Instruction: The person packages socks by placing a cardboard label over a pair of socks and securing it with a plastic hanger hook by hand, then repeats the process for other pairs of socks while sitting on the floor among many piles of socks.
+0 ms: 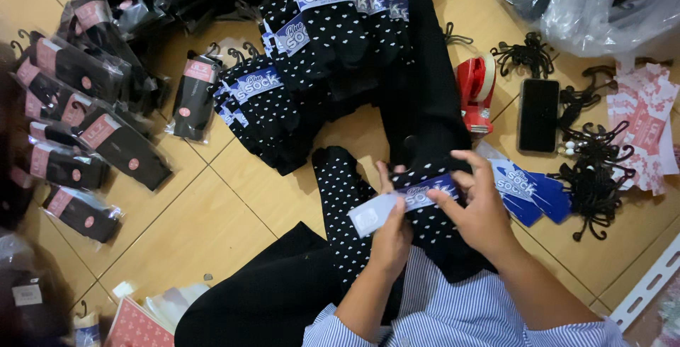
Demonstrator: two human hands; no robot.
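Socks (354,205), black knit dotted with small white hearts, lay across my lap, and around them I was folding a glossy blue paper band (404,202) with a pale end. My left hand (392,237) pinched sock and band from below, thumb up, fingers closed on them. My right hand (478,209) curled over the band's other end, fingertips pressing it. Loose blue bands (528,191) lay just beside; banded sock bundles (312,57) were piled beyond on the tiled floor (198,226).

Home packing floor: bagged socks (106,134), hangers (595,177)
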